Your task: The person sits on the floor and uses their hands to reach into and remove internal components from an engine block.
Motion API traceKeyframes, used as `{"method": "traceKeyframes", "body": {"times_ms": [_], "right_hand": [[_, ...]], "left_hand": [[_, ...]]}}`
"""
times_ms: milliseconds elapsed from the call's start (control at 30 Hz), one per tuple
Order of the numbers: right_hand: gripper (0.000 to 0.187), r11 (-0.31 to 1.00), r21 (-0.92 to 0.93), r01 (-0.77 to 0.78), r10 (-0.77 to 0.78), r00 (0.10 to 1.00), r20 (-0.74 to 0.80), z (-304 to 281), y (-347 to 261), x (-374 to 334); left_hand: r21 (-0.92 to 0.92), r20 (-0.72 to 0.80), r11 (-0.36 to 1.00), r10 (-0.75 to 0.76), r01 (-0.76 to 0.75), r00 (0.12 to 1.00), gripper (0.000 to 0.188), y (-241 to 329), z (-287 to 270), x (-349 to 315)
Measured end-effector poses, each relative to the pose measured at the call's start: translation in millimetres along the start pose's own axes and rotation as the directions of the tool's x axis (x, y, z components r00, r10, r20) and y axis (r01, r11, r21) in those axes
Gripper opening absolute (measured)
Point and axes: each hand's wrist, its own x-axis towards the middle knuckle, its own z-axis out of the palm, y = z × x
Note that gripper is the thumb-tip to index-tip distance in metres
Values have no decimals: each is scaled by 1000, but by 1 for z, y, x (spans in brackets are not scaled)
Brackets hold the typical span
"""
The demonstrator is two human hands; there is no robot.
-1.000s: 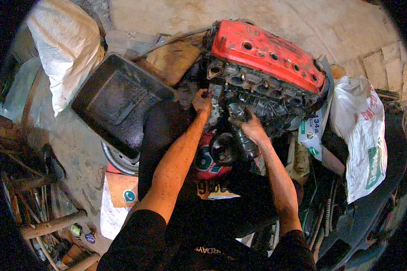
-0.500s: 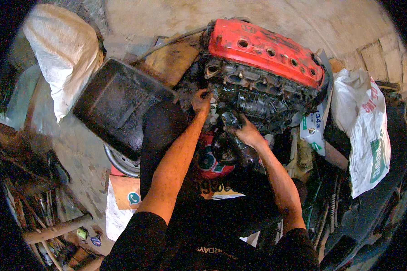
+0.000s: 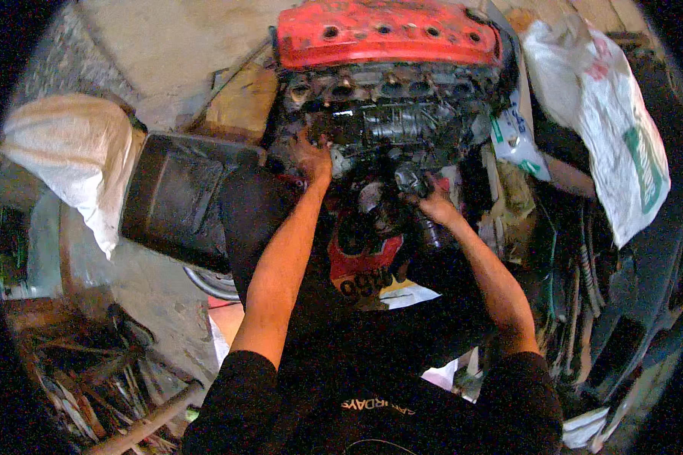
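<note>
A grimy car engine with a red valve cover [image 3: 387, 34] lies in front of me, its dark, oily side [image 3: 395, 125] towards me. My left hand [image 3: 313, 161] is at the engine's lower left corner, fingers spread against the dark metal, with nothing visible in them. To the right, my right hand [image 3: 434, 202] is closed round a dark, shiny, rounded metal piece [image 3: 411, 182], whose kind I cannot make out. Just left of that hand, a dark round part [image 3: 372, 201] sits above a red printed surface [image 3: 364, 262] between my legs.
A black rectangular tray [image 3: 174, 197] is by my left knee, next to a white sack [image 3: 76, 159]. Cardboard [image 3: 243, 102] lies behind it. At the right are a white printed sack [image 3: 607, 114] and a dark panel [image 3: 637, 303]. Sticks and scrap [image 3: 121, 387] fill the lower left.
The whole view has shifted, so the engine appears higher and further left. My left hand's fingers have spread from a closer pinch. My right hand keeps its hold on the dark piece.
</note>
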Motion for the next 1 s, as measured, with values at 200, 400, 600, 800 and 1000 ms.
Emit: {"method": "traceKeyframes", "body": {"times_ms": [200, 400, 600, 800, 1000], "right_hand": [[30, 789, -459, 407, -81, 811, 580, 83, 157, -7], [25, 884, -111, 453, -437, 888, 142, 135, 169, -5], [31, 963, -218, 157, -46, 897, 440, 88, 125, -10], [34, 933, -358, 41, 110, 914, 392, 39, 26, -19], [35, 823, -475, 312, 3, 834, 552, 40, 51, 2]], "left_hand": [[-28, 460, 810, 530, -585, 712, 23, 40, -1, -53], [277, 917, 724, -4, -632, 398, 36, -69, 71, -120], [388, 897, 845, -255, -369, 360, 39, -117, 75, -155], [359, 900, 891, -252, -277, 357, 39, -121, 85, -161], [324, 911, 917, -235, -233, 340, 39, -117, 103, -161]]}}
